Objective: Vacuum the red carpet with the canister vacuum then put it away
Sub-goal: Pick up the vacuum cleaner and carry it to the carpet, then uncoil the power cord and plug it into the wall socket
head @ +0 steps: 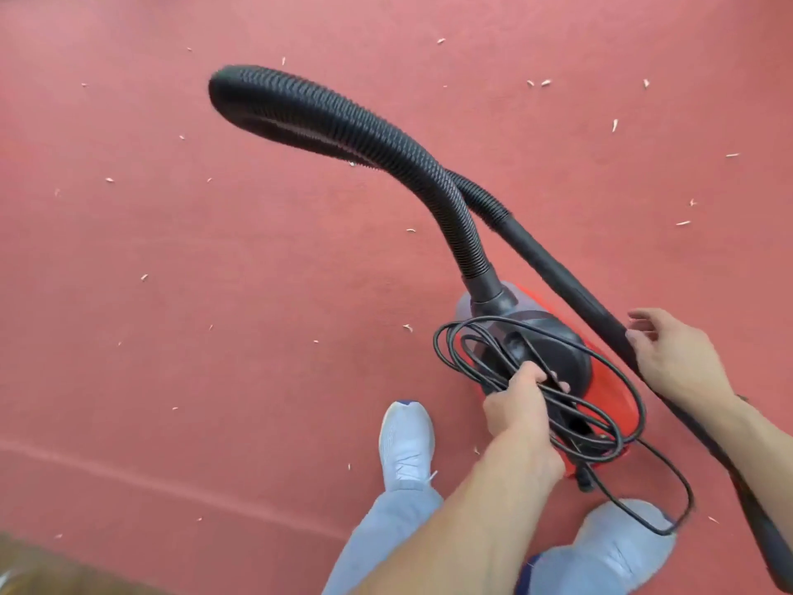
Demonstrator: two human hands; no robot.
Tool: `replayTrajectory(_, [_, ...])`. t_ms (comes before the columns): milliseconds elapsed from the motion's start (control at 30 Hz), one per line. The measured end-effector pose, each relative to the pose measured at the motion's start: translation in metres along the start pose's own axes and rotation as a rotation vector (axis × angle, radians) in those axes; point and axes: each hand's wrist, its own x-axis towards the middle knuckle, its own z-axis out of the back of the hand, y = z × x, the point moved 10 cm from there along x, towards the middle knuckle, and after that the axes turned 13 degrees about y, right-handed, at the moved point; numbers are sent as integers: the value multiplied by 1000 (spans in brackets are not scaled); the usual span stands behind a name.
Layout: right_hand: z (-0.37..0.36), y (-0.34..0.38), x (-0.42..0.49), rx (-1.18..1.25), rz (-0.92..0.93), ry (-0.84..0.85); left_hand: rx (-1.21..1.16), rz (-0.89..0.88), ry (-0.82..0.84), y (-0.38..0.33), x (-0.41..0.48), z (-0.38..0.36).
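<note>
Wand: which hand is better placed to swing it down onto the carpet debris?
Right. The right hand rests on the wand, fingers loose. The left hand is busy gripping the coiled cord over the canister, so it would likely have to let go first.

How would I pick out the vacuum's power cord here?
Start at the red carpet, find the red-and-black canister beside the white shoe. The cord is thin smooth black loops gripped by the left hand, unlike the thick ribbed hose.
</note>
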Motion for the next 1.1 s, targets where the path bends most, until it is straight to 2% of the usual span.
replayTrajectory(233, [-12, 19, -43, 32, 51, 276, 163, 13, -66, -7, -25, 8])
replayTrajectory(467, [14, 64, -125, 408, 94, 386, 254, -58, -122, -39, -96, 0])
replayTrajectory(667, [44, 108, -228, 504, 150, 335, 213, -84, 22, -60, -192, -23])
replayTrajectory(800, [77, 111, -310, 653, 96, 193, 346, -97, 25, -62, -269, -22])
replayTrajectory(900, [99, 97, -370, 775, -34, 27, 440, -162, -35, -64, -324, -19])
replayTrajectory(967, [94, 81, -399, 889, -161, -22, 473, -172, -52, -58, -352, -17])
replayTrajectory(1100, [72, 80, -456, 1213, -354, 95, 508, -133, 13, -29, -392, -18])
